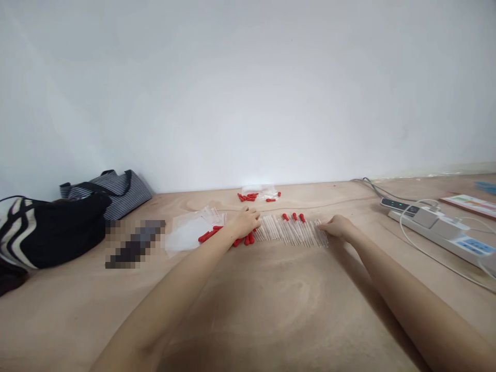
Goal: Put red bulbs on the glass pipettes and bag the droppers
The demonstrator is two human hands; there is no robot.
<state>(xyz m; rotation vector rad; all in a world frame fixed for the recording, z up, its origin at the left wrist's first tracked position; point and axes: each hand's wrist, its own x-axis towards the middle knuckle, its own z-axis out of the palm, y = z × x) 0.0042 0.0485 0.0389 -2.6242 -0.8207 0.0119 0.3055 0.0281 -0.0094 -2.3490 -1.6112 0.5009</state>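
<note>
Thin clear tubes (273,229), dropper-like, lie side by side in a long row on the wooden table. At the row's left end, my left hand (247,222) has its fingers bent down; what is under the fingertips is hidden. Red rubber bulbs (209,235) are piled around and beneath that wrist. My right hand (338,226) is at the opposite end, thumb and fingers closed together at the outermost tube (322,235). Several red bulbs (294,216) sit at the far ends of tubes near the middle of the row.
Clear plastic bags (182,232) lie left of the bulbs. More red bulbs (248,197) and another bag (258,189) are near the wall. A power strip (437,231) with cables stands right. Leftward are a striped bag (122,196), black cloth (70,230) and a blurred dark object (135,245).
</note>
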